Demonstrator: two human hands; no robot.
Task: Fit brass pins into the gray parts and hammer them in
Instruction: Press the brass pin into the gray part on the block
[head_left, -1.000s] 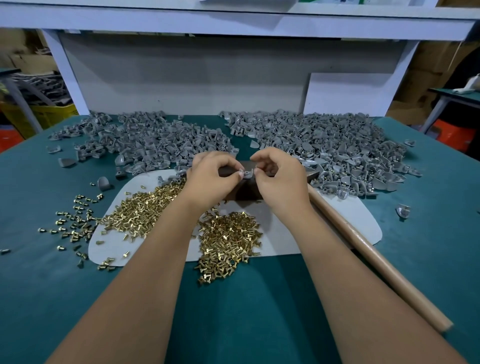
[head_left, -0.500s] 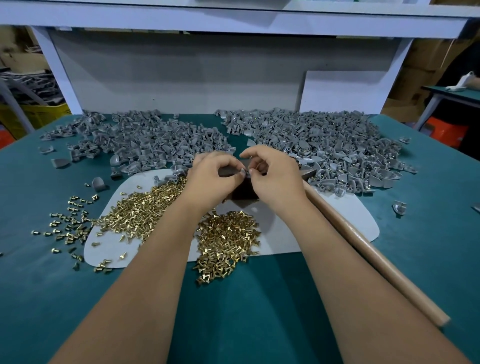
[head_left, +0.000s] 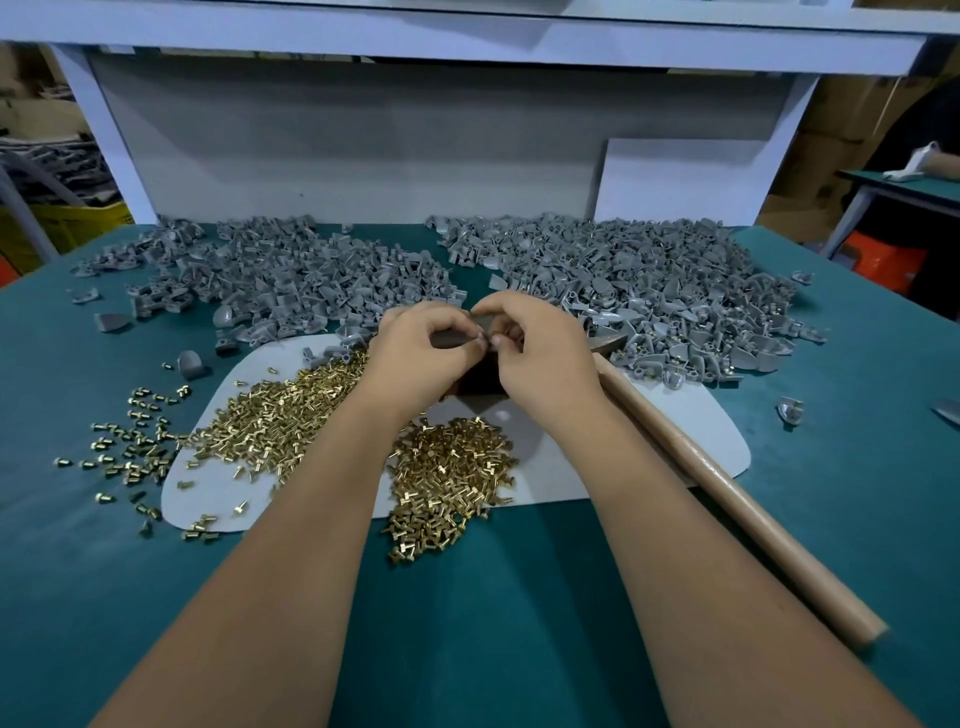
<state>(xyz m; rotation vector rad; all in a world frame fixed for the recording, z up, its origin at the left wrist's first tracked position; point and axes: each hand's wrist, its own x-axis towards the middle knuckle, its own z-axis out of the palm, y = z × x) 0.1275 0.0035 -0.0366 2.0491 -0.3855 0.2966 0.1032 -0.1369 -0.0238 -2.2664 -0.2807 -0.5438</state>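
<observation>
My left hand and my right hand meet fingertip to fingertip above a dark block on the white mat. Between the fingertips they pinch a small gray part; whether a pin is in it is hidden. Two heaps of brass pins lie on the mat, one at the left and one near the front. Gray parts are piled behind my hands at the left and the right. A hammer's wooden handle runs under my right forearm.
Loose brass pins are scattered on the green table left of the mat. Single gray parts lie at the right. A white shelf frame and back panel stand behind the piles.
Both hands have stayed together over the block, with the fingers shifting slightly around the small gray part. The view has drifted a little.
</observation>
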